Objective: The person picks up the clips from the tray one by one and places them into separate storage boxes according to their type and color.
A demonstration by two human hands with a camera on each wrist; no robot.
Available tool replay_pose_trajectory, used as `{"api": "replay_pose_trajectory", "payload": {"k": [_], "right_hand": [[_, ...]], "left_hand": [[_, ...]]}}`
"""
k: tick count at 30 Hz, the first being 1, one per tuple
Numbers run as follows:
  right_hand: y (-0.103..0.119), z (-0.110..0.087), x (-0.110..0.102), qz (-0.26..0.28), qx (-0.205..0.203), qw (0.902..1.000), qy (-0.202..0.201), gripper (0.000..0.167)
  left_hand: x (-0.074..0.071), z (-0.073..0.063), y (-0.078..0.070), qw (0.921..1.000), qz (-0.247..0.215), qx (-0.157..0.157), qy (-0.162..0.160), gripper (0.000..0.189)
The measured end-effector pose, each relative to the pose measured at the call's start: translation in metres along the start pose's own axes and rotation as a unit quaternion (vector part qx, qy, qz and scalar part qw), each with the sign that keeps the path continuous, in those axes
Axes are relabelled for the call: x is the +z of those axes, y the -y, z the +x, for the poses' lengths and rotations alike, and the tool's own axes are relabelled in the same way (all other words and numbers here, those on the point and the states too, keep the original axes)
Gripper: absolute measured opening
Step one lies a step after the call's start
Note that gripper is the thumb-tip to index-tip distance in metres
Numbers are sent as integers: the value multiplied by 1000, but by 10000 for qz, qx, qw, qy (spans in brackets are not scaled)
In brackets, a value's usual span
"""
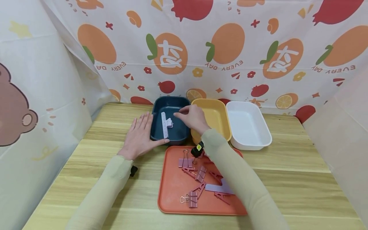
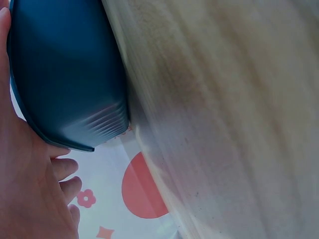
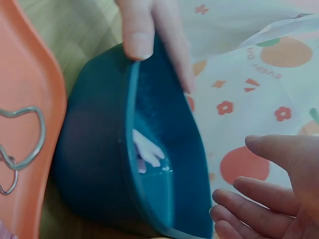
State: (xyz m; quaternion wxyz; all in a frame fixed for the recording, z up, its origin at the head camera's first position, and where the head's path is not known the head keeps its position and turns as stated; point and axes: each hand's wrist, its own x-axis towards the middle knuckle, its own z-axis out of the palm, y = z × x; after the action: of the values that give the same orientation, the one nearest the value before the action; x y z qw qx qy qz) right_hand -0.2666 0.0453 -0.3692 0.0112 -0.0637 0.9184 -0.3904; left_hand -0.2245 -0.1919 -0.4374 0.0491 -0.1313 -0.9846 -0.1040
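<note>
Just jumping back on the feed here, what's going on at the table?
A person's left hand rests against the blue bin, fingers along its side. The right hand is over that bin, nothing visible in its fingers. A pale clip lies inside. The yellow bin and white bin stand to the right, and pink clips lie on the orange tray in front.

Bright, even light across the head view, soft shadow right of the left sleeve (image 1: pixel 100 191); left wrist view's dimmer, blue box (image 2: pixel 70 64) shaded, table (image 2: pixel 224 99) grain blurred; right wrist's hazy.
</note>
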Motion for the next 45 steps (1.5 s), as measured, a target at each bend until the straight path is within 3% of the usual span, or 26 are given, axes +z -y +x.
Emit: {"api": "replay_pose_trajectory", "payload": {"k": [9,32,45], "right_hand": [[-1,-15,-24,744,-514,9958,-134,43],[0,-52,-87,1399,-1122,9811,-725,43],[-7,-72,-112,1558,-1095,9768,-977,49]], "left_hand": [[-1,1,0,10000,-17,-20,-46,131],[-1,1,-1,9999,-7,-35,-109,132],[1,1,-1,10000,-14,-29,-81,133]]}}
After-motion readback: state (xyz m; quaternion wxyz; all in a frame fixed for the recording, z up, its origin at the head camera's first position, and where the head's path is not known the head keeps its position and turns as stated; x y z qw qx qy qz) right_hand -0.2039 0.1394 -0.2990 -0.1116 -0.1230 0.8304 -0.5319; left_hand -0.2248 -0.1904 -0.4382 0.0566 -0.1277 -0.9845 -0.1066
